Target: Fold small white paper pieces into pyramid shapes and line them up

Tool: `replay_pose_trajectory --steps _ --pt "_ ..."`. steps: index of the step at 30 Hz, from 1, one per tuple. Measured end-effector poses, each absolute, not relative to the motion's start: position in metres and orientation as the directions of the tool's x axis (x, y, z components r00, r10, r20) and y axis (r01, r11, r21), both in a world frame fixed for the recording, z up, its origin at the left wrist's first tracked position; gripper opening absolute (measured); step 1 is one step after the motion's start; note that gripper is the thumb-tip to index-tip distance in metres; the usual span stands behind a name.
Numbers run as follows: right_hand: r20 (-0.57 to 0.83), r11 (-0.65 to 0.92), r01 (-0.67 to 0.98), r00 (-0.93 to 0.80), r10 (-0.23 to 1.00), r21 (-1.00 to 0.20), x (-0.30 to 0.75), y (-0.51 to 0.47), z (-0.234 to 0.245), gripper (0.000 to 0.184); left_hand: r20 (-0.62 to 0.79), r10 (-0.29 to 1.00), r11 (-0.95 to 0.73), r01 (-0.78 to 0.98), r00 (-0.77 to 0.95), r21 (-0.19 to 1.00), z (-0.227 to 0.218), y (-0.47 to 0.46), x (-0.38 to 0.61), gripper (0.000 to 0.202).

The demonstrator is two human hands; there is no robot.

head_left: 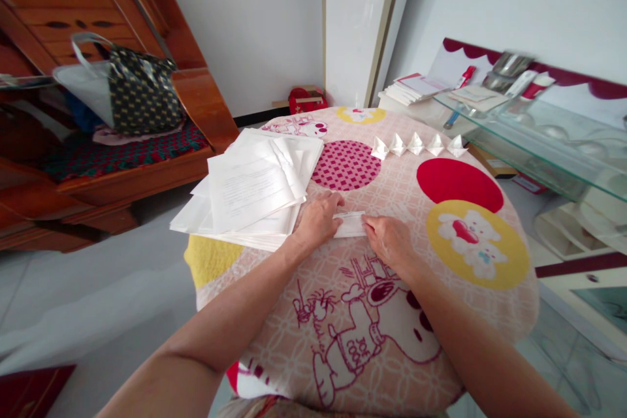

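A small folded strip of white paper point(349, 225) lies on the patterned tablecloth point(304, 339) between my hands. My left hand point(319, 217) is at its left end, the fingers curled and pressing on it. At the right end, my right hand point(389, 237) pinches the paper between thumb and fingertips. Just left of my left hand rests a pile of loose white sheets point(245, 196), some with printed lines. Beyond my hands, several folded white paper shapes with pointed tips point(416, 144) stand in a row.
A glass-shelved cabinet point(548, 137) stands along the right side, with a metal pot point(509, 65) on it. More papers point(414, 88) are stacked at the back right. On the left, a wooden bench point(196, 101) holds a dark patterned bag point(142, 88).
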State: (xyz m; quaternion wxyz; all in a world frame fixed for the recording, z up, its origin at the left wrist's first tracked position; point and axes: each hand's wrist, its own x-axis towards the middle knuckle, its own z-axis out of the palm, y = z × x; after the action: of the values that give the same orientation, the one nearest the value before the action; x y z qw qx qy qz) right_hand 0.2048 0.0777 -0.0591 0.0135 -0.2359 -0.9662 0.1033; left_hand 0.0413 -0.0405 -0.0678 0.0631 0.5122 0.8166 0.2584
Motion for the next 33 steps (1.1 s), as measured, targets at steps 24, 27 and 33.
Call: replay_pose_trajectory --steps 24,27,33 --pt "0.014 0.867 0.443 -0.889 0.458 -0.230 0.205 0.076 -0.059 0.031 0.035 0.960 0.210 0.799 -0.278 0.564 -0.070 -0.034 0.040 0.033" --pt "0.046 0.862 0.431 -0.888 0.458 -0.266 0.205 0.079 -0.062 0.031 0.012 0.971 0.188 0.791 -0.239 0.583 -0.067 -0.035 0.035 0.038" --pt "0.139 0.790 0.390 -0.853 0.504 -0.472 0.206 0.086 -0.067 0.021 0.002 0.974 0.183 0.798 -0.225 0.574 -0.066 -0.035 0.034 0.041"
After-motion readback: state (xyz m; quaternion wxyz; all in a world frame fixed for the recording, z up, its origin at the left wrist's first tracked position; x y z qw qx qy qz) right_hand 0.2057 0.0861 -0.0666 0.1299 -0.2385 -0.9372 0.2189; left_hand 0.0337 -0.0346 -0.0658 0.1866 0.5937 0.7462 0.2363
